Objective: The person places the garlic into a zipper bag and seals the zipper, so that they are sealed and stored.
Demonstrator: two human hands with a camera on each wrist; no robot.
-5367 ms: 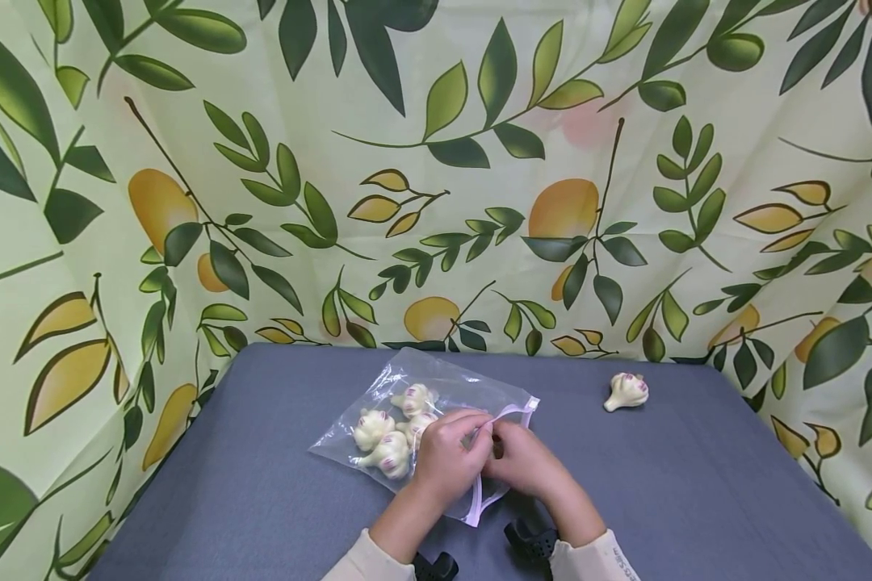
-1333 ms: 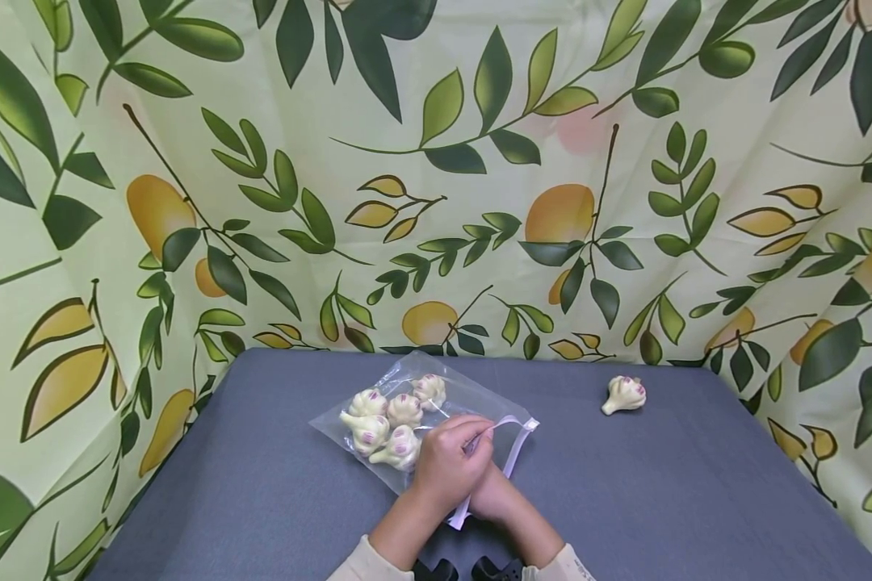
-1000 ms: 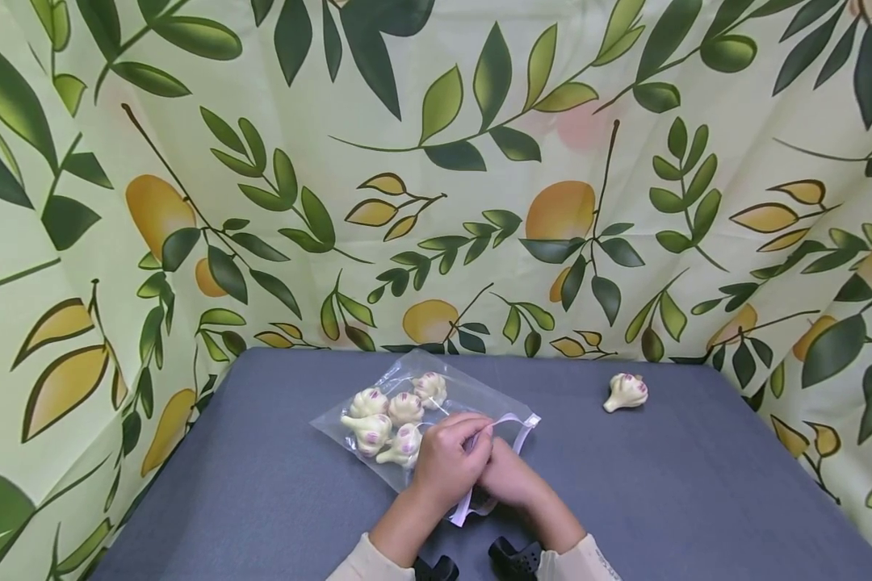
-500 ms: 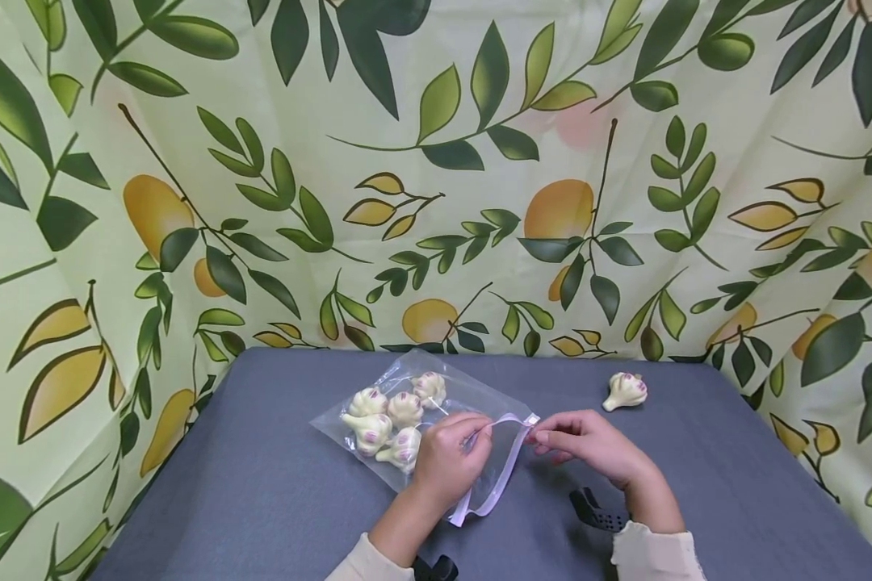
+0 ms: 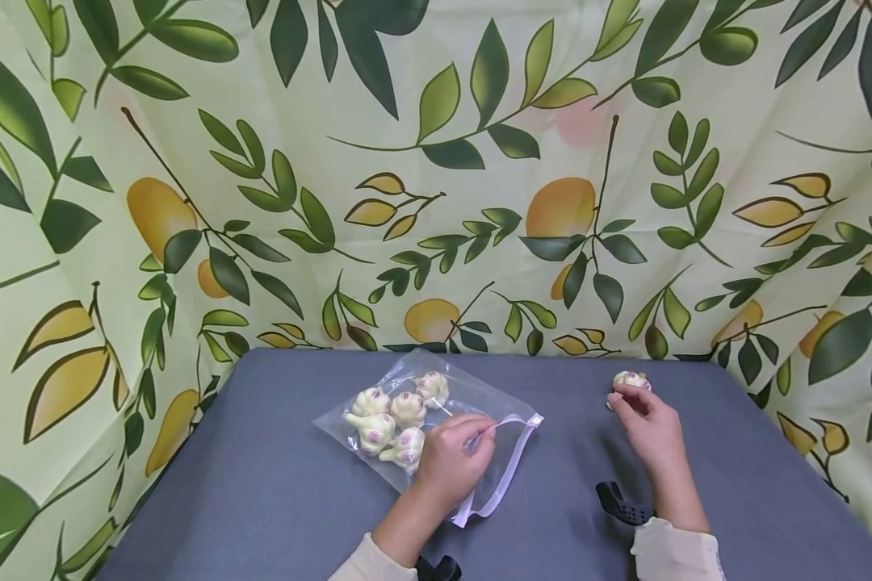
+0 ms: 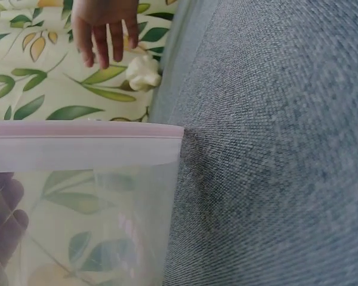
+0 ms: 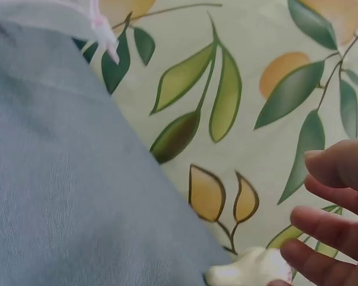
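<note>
Here | left grip (image 5: 456,452): pinching bag rim (image 5: 511,472) | right grip (image 5: 650,428): parted, loose garlic bulb (image 5: 633,378) just beyond

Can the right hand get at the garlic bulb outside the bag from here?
Probably yes: the right hand is open, right by the garlic bulb, nothing visible blocks it, and the bag lies well aside.

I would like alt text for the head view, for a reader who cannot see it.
A person's left hand pinches the edge of a clear zip bag holding five visible garlic bulbs, while the right hand is at a lone bulb on a blue-grey table. A leaf-and-fruit patterned cloth hangs behind.
</note>
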